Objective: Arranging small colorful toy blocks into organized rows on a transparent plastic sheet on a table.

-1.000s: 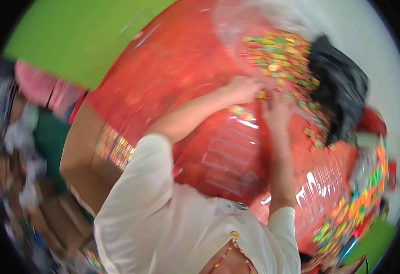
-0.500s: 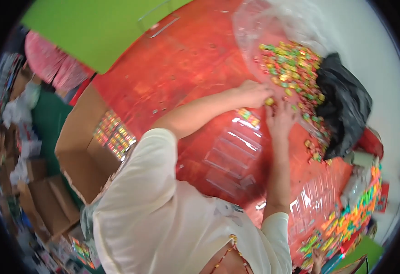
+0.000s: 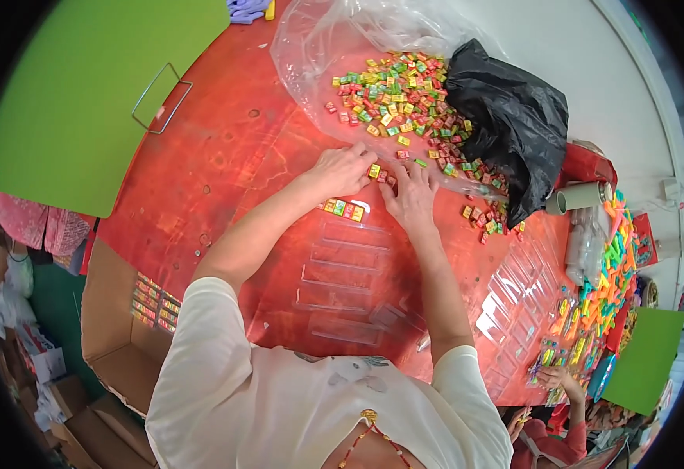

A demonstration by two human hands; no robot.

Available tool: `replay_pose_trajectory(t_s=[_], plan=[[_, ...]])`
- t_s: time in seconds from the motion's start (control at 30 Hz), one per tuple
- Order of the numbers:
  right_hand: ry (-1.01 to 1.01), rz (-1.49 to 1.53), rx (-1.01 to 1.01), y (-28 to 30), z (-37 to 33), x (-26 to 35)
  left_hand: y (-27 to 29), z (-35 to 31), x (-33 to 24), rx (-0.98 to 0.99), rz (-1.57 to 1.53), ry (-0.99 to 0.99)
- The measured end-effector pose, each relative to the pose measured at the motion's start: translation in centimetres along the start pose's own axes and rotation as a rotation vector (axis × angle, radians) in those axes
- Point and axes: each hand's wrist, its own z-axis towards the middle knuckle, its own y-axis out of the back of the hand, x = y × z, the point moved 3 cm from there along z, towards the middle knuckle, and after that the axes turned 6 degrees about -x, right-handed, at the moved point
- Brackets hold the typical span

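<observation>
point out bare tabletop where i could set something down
The widest free patch of red tabletop lies between the green panel and the left forearm. A narrower strip separates the right forearm from the clear trays at right. Crowded: small coloured pieces heaped beside the black bag, and more trays between the forearms.

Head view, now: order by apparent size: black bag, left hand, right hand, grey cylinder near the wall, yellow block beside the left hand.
1. Black bag
2. Left hand and right hand: too alike to rank
3. Grey cylinder
4. Yellow block
</observation>
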Motion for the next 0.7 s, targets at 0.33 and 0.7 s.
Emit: replay_pose_trajectory(t_s=[0.33,0.7], plan=[[0.087,-0.081,-0.055,0.9,-1.3,-1.6,-1.4,0.4,-2.1,-0.063,0.088,-0.067],[0.065,-0.263,-0.152,0.0,3.1,-2.3,-1.6,-0.1,-1.8,-0.145,0.105,-0.037]])
